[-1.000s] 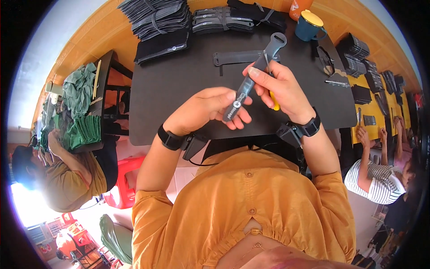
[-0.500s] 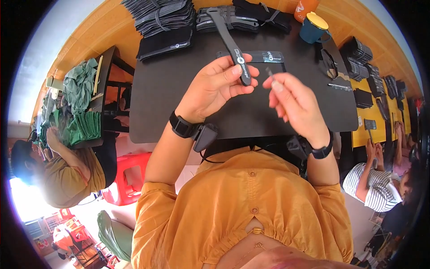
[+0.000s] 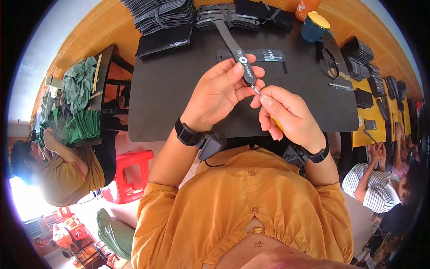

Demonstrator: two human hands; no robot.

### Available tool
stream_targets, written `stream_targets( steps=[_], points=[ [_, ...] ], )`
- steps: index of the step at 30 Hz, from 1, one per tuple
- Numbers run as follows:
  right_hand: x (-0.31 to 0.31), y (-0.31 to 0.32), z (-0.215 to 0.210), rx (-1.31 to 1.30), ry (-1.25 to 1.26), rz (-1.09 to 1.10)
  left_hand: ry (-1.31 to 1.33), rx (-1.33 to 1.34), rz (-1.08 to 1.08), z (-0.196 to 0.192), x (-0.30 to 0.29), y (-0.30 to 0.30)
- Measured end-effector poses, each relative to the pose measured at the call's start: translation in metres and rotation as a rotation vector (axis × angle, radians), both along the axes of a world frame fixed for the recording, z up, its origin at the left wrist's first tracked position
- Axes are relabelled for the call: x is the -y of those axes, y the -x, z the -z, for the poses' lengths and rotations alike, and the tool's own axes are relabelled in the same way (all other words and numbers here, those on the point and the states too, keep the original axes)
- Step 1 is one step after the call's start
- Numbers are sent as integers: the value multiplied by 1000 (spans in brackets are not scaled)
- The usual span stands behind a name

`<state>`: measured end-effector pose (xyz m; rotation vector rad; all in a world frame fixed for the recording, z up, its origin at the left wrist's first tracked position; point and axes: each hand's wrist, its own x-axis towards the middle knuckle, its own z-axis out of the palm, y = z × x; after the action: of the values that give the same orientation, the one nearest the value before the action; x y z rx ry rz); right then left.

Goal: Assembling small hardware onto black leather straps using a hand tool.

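Observation:
My left hand (image 3: 219, 89) is closed around the near end of a long dark grey strap (image 3: 231, 43) with white print, held slanting above the table. Its far end points toward the back. In my right hand (image 3: 292, 111) is a small tool (image 3: 278, 124) with a yellow handle and a thin metal tip, mostly hidden by the fingers. That tip meets the rounded near end of the strap; whether it has gone in cannot be made out. Beyond my hands a dark flat strap-like piece (image 3: 253, 55) with light print lies on the black table (image 3: 174, 103).
Banded stacks of dark grey pieces (image 3: 163, 20) and more bundles (image 3: 226, 15) line the table's back. A teal mug (image 3: 315, 29) with a yellow lid stands at the back right, near a black loop (image 3: 330, 64). Other people sit at tables left and right.
My right hand has moved left and slightly down, bringing the tool's tip to the strap's near end. The strap has shifted a little right, its far end lower in the picture.

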<state>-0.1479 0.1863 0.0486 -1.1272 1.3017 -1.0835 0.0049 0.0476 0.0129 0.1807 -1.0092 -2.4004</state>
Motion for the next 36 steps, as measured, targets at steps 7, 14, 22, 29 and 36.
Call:
stream_targets(
  steps=[7,14,22,29,36],
  points=[
    [0,2,0,216,-43,-58,-5,-21,31,-2,-2,-2],
    [-2,3,0,192,-60,-46,17,1,2,-3,-6,-3],
    [0,0,2,136,-54,15,75,84,-138,-8,-17,-2],
    [-3,-14,5,-287,288,214,21,132,-172,-6,-21,-2],
    [-1,-12,8,-18,151,120,27,157,-141,-5,-22,-1]
  ],
)
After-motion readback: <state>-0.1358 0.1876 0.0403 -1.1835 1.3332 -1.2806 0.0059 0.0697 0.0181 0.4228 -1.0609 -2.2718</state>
